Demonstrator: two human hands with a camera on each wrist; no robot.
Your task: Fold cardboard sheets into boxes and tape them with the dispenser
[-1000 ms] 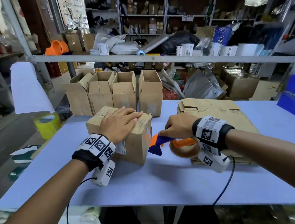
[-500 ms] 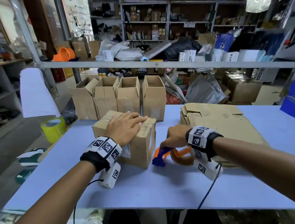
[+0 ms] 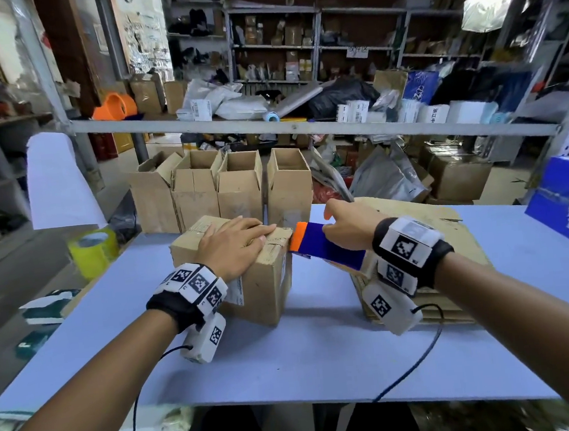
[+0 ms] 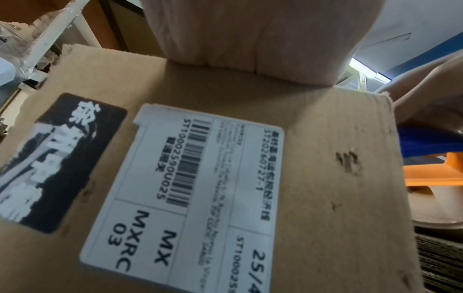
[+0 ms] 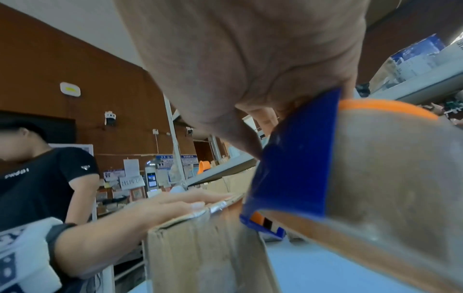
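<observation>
Lifted off the pale blue surface (image 3: 323, 356) since a moment ago, the blue and orange plastic tape dispenser (image 3: 327, 244) now meets the top right edge of the closed brown cardboard box (image 3: 265, 285). The right hand (image 3: 349, 230) has its grip clamped on it; taping looks about to begin. The left hand (image 3: 234, 242) lies flat, fingers apart, pressing the flaps down. Four open-topped brown boxes (image 3: 222, 186) stand behind, flat cardboard sheets (image 3: 456, 234) to the right, cluttered warehouse shelving beyond.

The right hand (image 3: 348, 230) now holds the tape dispenser (image 3: 327, 244) lifted off the table (image 3: 323, 359), its orange front at the box's (image 3: 257, 279) upper right edge.
</observation>
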